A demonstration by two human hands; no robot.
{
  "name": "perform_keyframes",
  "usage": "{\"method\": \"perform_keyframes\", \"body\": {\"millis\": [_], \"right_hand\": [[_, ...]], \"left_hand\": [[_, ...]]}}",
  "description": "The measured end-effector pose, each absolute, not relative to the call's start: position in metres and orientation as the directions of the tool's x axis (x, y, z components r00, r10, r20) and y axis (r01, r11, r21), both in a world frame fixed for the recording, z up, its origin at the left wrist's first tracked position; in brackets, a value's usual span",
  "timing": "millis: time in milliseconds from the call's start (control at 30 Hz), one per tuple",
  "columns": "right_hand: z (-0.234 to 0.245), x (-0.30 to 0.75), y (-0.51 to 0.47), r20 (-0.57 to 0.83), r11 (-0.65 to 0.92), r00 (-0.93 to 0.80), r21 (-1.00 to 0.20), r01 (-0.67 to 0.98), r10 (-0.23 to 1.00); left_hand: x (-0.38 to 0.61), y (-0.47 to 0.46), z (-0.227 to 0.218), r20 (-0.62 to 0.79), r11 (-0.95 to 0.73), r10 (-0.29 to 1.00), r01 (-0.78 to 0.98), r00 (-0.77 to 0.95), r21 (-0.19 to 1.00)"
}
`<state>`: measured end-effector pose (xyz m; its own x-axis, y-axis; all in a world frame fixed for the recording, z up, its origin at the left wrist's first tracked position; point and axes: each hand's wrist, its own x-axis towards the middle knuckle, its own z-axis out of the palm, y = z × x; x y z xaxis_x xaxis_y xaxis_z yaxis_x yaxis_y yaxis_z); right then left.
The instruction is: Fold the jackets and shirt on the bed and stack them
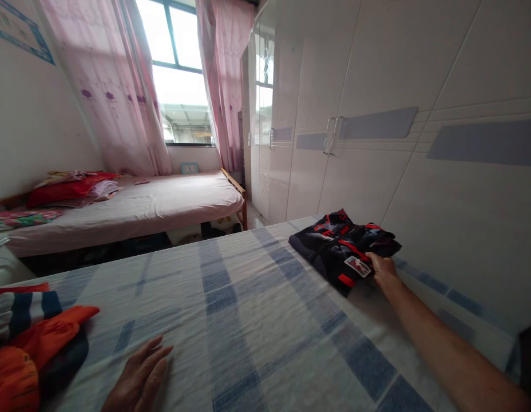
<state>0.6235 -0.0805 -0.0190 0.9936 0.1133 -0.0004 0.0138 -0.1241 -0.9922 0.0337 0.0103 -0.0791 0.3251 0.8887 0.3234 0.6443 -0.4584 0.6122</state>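
Observation:
A black garment [329,246] with red lettering and a small white patch lies folded near the far right edge of the bed. My right hand [383,269] grips its near right side, with the fingers partly hidden by the cloth. Low in the picture, my left hand [141,372] hovers over or rests on the blue and white checked sheet [222,292], its fingers stretched out and holding nothing. To the left of that hand is a heap of clothes [42,343] in orange, dark blue and white, cut off by the picture's edge.
Beyond this bed stands a second bed [183,194] with a pink sheet and a pile of red and pink cloth [76,189]. A white wardrobe [368,183] runs along the right side. Pink curtains [106,74] hang beside the window [183,103].

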Motion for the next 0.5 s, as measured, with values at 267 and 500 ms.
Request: {"method": "perform_keyframes", "body": {"millis": [267, 500], "right_hand": [[0.017, 0.581, -0.097, 0.703, -0.417, 0.628, -0.488, 0.767, 0.334], [-0.019, 0.554, -0.055, 0.319, -0.352, 0.415, -0.238, 0.905, 0.852]], "left_hand": [[0.039, 0.006, -0.078, 0.334, -0.434, 0.900, 0.627, 0.279, 0.647], [0.044, 0.002, -0.073, 0.318, -0.421, 0.907, 0.651, 0.277, 0.631]]}}
